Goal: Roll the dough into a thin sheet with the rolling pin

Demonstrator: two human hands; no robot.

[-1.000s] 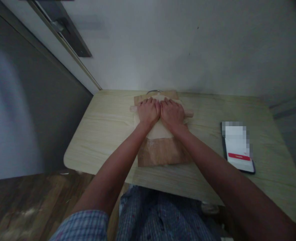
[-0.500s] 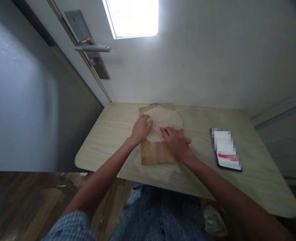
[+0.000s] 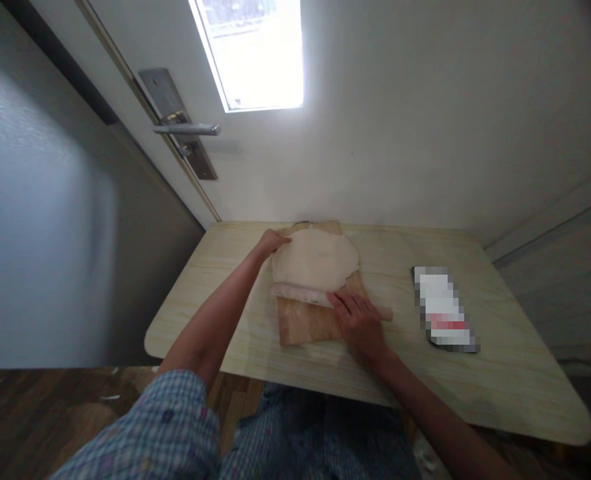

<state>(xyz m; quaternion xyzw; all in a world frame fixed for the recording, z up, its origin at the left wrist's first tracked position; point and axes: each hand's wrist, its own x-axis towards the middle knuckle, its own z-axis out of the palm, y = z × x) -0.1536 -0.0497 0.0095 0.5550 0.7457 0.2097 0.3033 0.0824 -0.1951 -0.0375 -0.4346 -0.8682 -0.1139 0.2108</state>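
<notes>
A flat, roundish sheet of pale dough [image 3: 315, 259] lies on a wooden cutting board [image 3: 305, 323] and reaches past the board's left edge. Along the dough's near edge rests a wooden rolling pin [image 3: 303, 294], its right end sticking out beyond the board. My right hand [image 3: 359, 323] lies over the right part of the pin, fingers bent onto it. At the dough's upper left edge, my left hand [image 3: 274, 241] pinches the rim between thumb and fingers; part of its fingers is hidden.
A phone [image 3: 443, 310] lies on the light wooden table [image 3: 495, 373] to the right. Behind the table stands a white door with a metal handle [image 3: 188, 129] and a bright window [image 3: 260, 60].
My left hand has moved up and left to the dough's edge. The rolling pin and my right hand are nearer to me, and more of the dough shows. The camera view has shifted.
</notes>
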